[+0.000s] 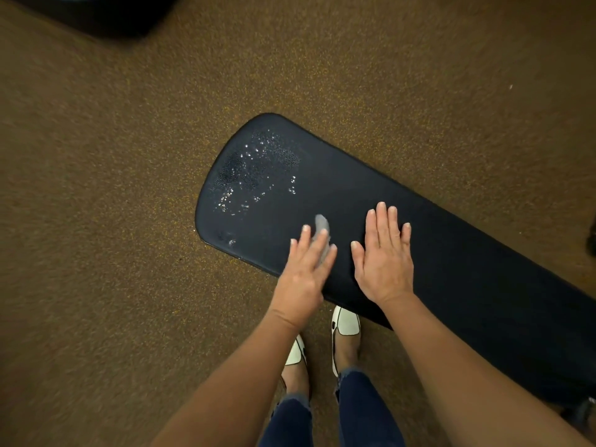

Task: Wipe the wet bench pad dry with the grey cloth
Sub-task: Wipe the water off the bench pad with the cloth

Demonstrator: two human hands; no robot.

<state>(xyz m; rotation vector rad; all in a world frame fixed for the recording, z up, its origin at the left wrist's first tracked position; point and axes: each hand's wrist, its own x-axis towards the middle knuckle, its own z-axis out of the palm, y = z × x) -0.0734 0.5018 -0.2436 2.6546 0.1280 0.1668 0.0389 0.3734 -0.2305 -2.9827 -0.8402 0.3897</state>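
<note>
A long dark bench pad runs from the middle of the view to the lower right. Water droplets glisten on its rounded left end. My left hand lies flat with straight fingers on the grey cloth, pressing it against the pad near the front edge; only a small tip of cloth shows beyond the fingertips. My right hand rests flat on the dry part of the pad, fingers straight, holding nothing.
Brown speckled carpet surrounds the bench. My feet in white shoes stand at the pad's front edge. A dark object fills the top left corner, and dark bench parts show at the right edge.
</note>
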